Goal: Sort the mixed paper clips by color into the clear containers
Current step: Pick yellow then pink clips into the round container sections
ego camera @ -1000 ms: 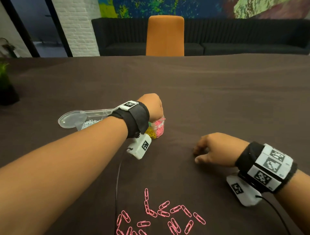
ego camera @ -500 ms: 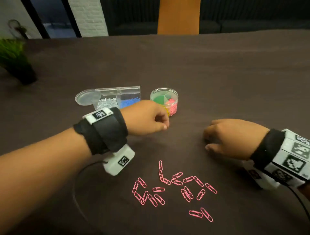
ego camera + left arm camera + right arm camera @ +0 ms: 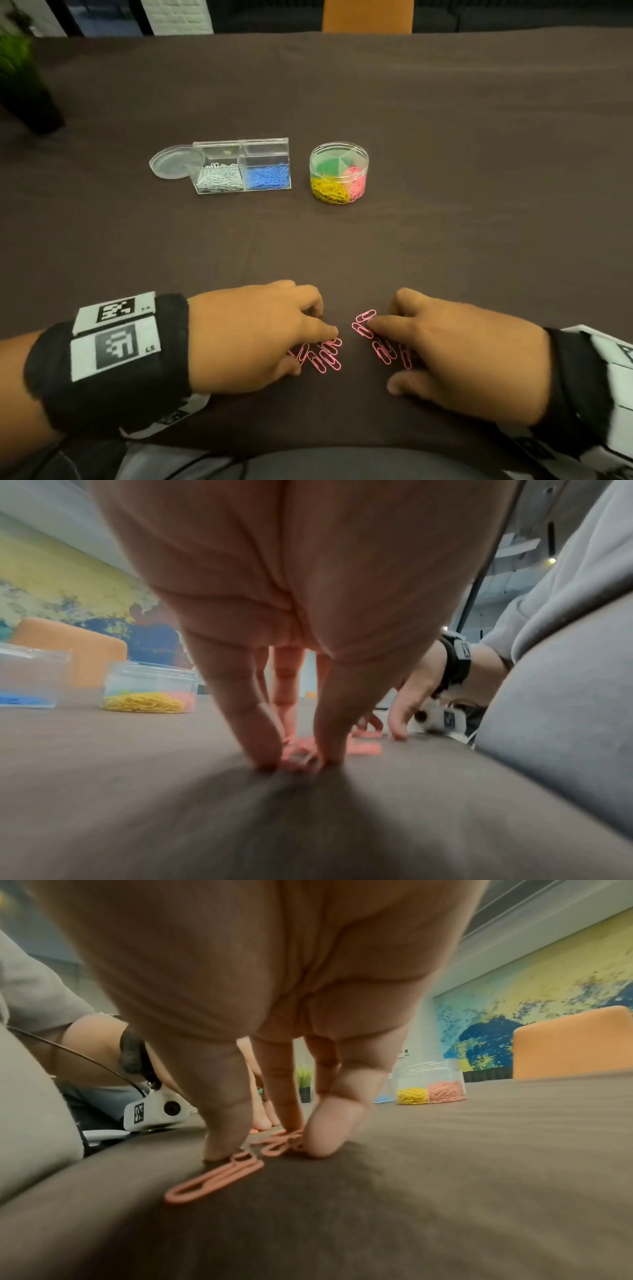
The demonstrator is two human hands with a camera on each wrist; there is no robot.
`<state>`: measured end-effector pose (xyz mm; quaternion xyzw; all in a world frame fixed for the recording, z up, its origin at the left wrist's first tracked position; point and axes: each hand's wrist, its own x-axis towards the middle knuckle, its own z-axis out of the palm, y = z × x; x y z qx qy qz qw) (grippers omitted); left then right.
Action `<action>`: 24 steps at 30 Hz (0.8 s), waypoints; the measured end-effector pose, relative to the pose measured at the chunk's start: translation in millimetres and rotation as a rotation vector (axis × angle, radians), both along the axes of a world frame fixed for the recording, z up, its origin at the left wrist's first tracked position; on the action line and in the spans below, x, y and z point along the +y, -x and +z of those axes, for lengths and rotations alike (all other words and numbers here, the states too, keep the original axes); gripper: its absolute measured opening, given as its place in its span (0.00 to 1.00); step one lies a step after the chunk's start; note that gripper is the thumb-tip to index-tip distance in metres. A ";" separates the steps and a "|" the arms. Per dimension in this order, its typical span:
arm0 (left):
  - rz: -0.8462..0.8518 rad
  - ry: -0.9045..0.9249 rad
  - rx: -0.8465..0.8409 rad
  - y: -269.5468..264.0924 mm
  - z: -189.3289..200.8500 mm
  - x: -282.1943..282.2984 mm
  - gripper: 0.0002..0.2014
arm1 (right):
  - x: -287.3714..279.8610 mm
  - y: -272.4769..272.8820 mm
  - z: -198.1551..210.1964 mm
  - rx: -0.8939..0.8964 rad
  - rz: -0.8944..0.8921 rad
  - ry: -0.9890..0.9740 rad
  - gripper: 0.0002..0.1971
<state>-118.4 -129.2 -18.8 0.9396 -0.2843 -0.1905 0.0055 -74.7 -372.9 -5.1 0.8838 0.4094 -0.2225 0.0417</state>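
Pink paper clips (image 3: 325, 359) lie loose on the brown tablecloth close to the front edge. My left hand (image 3: 313, 351) stands over their left part; in the left wrist view its thumb and a finger (image 3: 260, 739) close on a few clips at the cloth. My right hand (image 3: 380, 354) is spread over the right part, its thumb (image 3: 222, 1123) pressing one pink clip (image 3: 212, 1177) and its fingers touching others. Farther back stand a round divided jar (image 3: 339, 156) with green, yellow and pink clips and a rectangular clear box (image 3: 239, 144) with silver and blue clips.
A round clear lid (image 3: 174, 166) lies against the box's left end. A potted plant (image 3: 24, 78) stands at the far left and an orange chair (image 3: 366, 15) behind the table. Bare cloth stretches between the containers and my hands.
My left hand came back from the round jar to the pink clips near the front edge. My right hand moved left onto the clips, and the clips are now bunched closer together.
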 end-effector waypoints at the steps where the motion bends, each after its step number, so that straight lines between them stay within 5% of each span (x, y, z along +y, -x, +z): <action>1: 0.001 0.025 -0.020 0.5 -2.0 0.3 0.26 | 3.0 -1.1 -2.0 -0.006 0.024 -0.014 0.31; 7: 0.011 0.048 -0.018 2.0 -3.4 -1.0 0.13 | 17.6 -7.0 1.1 0.073 0.187 -0.082 0.14; 13: 0.047 0.066 -0.021 4.2 -1.9 2.2 0.07 | 23.7 -20.1 0.2 0.099 0.221 -0.087 0.12; 21: 0.251 0.102 -0.068 -1.3 -0.3 6.3 0.07 | 54.0 -138.8 15.0 -0.139 -0.328 -0.716 0.06; 24: 0.337 0.166 -0.105 -2.5 2.7 8.9 0.07 | 75.0 -181.3 27.0 -0.206 -0.461 -0.754 0.04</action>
